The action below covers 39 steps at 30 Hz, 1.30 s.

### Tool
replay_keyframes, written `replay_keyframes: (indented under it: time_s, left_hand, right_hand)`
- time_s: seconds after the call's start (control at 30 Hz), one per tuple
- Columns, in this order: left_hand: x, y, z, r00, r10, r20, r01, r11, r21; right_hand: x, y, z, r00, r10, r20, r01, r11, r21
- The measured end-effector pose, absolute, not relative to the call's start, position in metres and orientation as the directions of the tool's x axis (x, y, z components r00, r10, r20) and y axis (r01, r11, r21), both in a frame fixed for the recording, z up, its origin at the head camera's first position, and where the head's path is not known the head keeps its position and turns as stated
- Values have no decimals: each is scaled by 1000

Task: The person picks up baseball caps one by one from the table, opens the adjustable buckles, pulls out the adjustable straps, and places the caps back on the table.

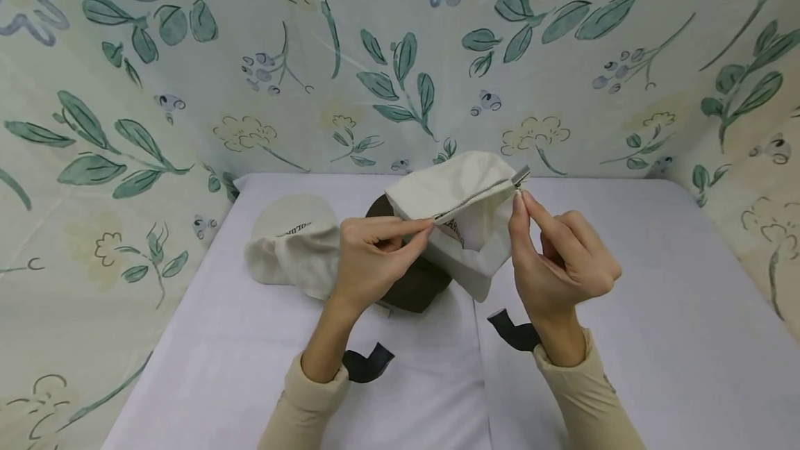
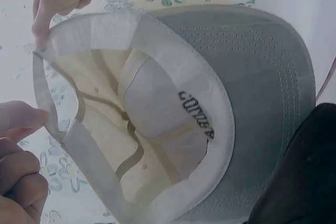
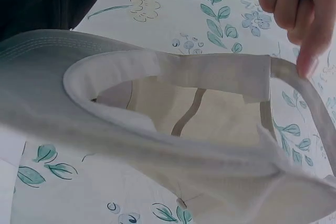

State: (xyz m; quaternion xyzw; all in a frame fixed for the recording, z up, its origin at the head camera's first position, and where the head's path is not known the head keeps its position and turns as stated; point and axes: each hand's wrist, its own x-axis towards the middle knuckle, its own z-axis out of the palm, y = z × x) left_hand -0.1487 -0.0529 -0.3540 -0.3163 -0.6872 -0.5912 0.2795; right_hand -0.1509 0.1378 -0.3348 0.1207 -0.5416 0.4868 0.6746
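A cream baseball cap (image 1: pixel 453 182) is held up above the table, its open underside and brim facing me. My left hand (image 1: pixel 378 255) pinches one end of its back strap between thumb and forefinger. The other end, near a small metal buckle (image 1: pixel 521 175), is pinched by my right hand (image 1: pixel 562 259). In the left wrist view the strap (image 2: pixel 46 95) spans the back opening, and dark lettering (image 2: pixel 197 116) shows inside the cap. The right wrist view has the sweatband (image 3: pixel 215 74) with my left hand (image 3: pixel 310 19) on the strap; my right hand is out of that view.
A dark brown cap (image 1: pixel 415 290) lies behind and below the held cap, partly hidden. To its left sits a beige cap (image 1: pixel 296 214) with lettering. They lie on a white-covered table (image 1: pixel 206 339), with a floral cloth (image 1: pixel 400 40) hanging behind. Black straps (image 1: pixel 369 363) stick out at both wrists.
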Motion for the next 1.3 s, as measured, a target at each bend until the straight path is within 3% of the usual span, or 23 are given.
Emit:
replay_keyframes:
  time_s: [0.5,0.8,1.07,1.3]
  left_hand:
    - [-152,-71,-349,-695,116,710,719,93,689]
    - [-149,-75,-347,-699,176,694,711,61,701]
    - [-147,-81,-343,-726,316,611,645,7,764]
    - [-146,-81,-341,-755,236,612,638,46,769]
  right_hand:
    - [-154,145,-339,-114,544,831,-750,502,-431]
    - [-153,141,-340,-138,461,876,-811,455,-368]
    - [-152,137,-340,-124,383,916,-867,408,-288]
    - [-150,135,-342,-162,286,944,-897,356,-262]
